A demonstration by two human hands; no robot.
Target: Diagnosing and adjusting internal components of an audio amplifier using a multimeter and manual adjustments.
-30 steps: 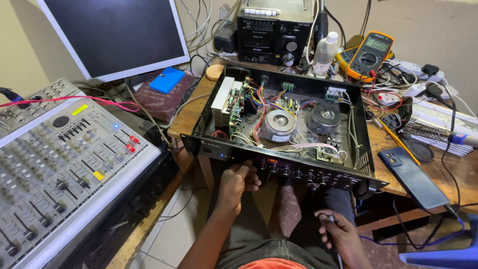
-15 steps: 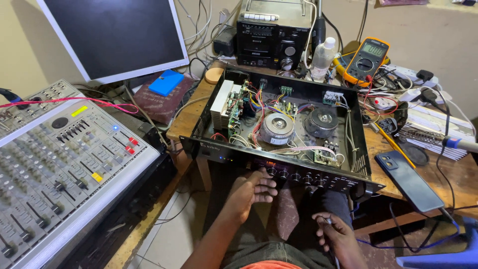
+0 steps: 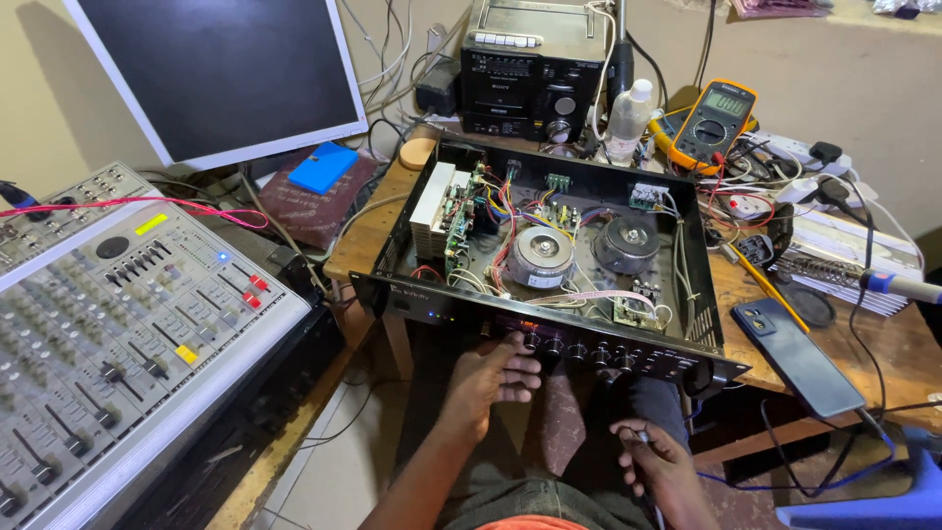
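From the head view, the open-topped amplifier [image 3: 549, 265] sits on the wooden bench [image 3: 883, 344]. The left hand [image 3: 488, 378] reaches its front panel, fingers together at a knob [image 3: 531, 341]. The right hand [image 3: 655, 461], low over the lap, is clamped on a thin probe [image 3: 643, 439].

The black amplifier [image 3: 549, 265] sits open-topped on the bench edge, coils exposed, front display lit.
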